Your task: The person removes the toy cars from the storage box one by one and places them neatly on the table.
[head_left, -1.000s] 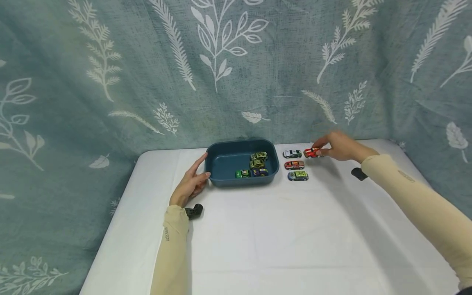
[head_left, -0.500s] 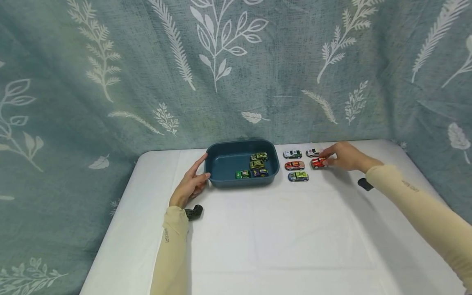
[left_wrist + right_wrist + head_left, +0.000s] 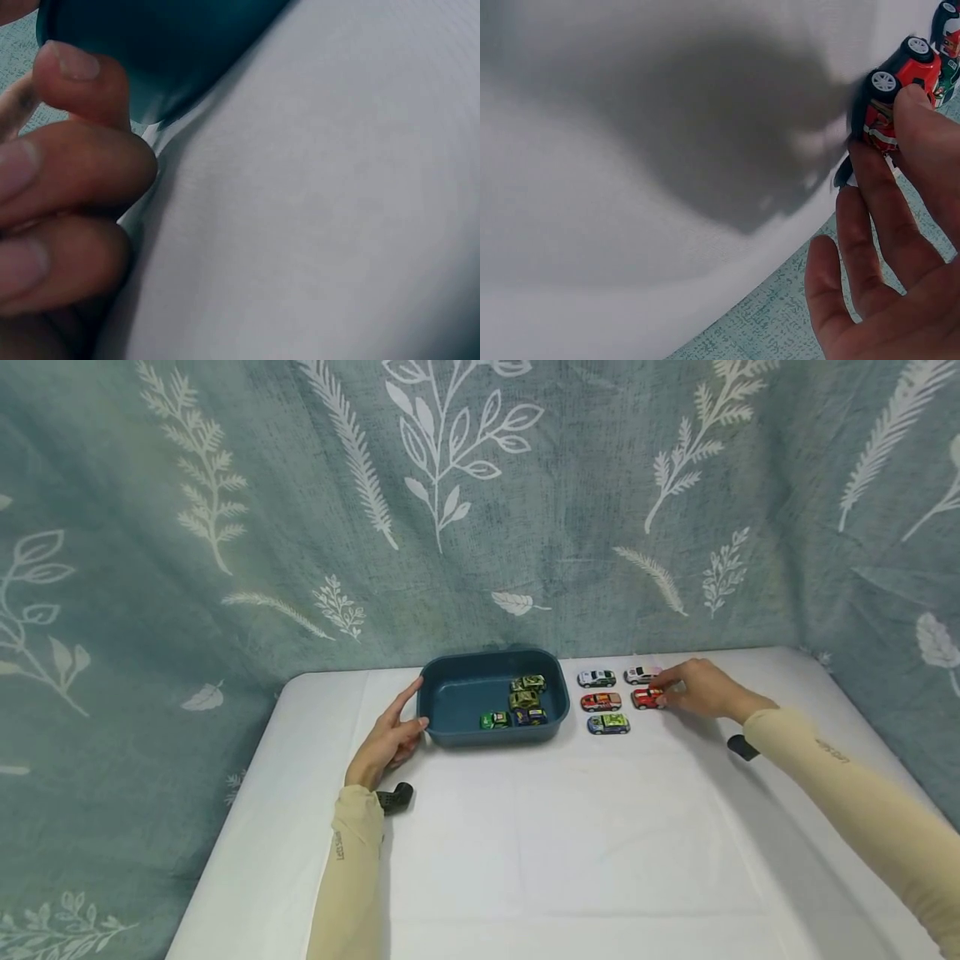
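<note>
In the head view my right hand (image 3: 701,687) pinches a red toy car (image 3: 647,697) between thumb and index finger. The right wrist view shows the thumb against the side of this toy car (image 3: 881,112), its other fingers spread apart. Just behind it stands a white toy car (image 3: 641,675). To its left sit a white-and-green car (image 3: 597,678), a red-orange car (image 3: 601,702) and a blue-yellow car (image 3: 608,723). My left hand (image 3: 386,743) touches the left end of a dark blue bin (image 3: 487,739) with index finger and thumb; its lower fingers (image 3: 71,262) bend beside the bin wall.
Several toy cars (image 3: 525,700) lie in the right part of the bin, green and purple ones among them. A white cloth (image 3: 525,843) covers the table. A patterned curtain (image 3: 480,568) hangs right behind its back edge.
The right hand has moved the red car toward the front right, from over the back row to the spot before the white car, uncovering that white car. The left hand stays put.
</note>
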Demonstrator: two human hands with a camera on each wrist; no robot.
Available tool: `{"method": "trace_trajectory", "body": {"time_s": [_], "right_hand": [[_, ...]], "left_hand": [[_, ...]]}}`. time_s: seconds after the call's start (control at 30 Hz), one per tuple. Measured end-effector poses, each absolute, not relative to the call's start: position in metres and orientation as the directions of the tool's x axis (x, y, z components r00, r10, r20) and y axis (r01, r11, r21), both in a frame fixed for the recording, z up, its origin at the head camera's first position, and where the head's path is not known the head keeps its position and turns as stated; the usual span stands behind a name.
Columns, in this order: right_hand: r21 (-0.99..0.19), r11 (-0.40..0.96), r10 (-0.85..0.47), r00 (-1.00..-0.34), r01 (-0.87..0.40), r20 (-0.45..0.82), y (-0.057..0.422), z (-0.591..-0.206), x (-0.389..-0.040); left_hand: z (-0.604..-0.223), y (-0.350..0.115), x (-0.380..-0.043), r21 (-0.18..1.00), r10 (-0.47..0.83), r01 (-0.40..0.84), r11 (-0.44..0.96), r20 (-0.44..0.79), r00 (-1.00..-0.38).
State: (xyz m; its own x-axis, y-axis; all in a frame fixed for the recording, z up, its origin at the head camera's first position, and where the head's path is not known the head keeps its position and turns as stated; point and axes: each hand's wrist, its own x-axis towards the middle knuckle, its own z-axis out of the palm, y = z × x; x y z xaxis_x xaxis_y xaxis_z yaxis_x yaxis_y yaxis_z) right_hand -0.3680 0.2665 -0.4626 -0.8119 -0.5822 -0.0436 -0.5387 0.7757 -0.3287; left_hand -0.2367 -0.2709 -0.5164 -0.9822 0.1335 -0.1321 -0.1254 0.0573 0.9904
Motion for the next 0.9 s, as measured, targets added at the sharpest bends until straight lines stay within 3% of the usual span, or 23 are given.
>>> {"method": "trace_trajectory", "body": {"time_s": [0.57, 0.9], "right_hand": [[-0.394, 0.756, -0.582, -0.813, -0.523, -0.037, 0.272, -0.457, -0.367], [-0.464, 0.686, -0.592, -0.801, -0.560, 0.091, 0.230, -0.436, -0.355]], "left_hand": [[-0.519, -0.269, -0.235, 0.992, 0.131, -0.117, 0.049, -0.122, -0.984], [-0.517, -0.268, -0.235, 0.992, 0.124, -0.119, 0.047, -0.124, -0.985]]}}
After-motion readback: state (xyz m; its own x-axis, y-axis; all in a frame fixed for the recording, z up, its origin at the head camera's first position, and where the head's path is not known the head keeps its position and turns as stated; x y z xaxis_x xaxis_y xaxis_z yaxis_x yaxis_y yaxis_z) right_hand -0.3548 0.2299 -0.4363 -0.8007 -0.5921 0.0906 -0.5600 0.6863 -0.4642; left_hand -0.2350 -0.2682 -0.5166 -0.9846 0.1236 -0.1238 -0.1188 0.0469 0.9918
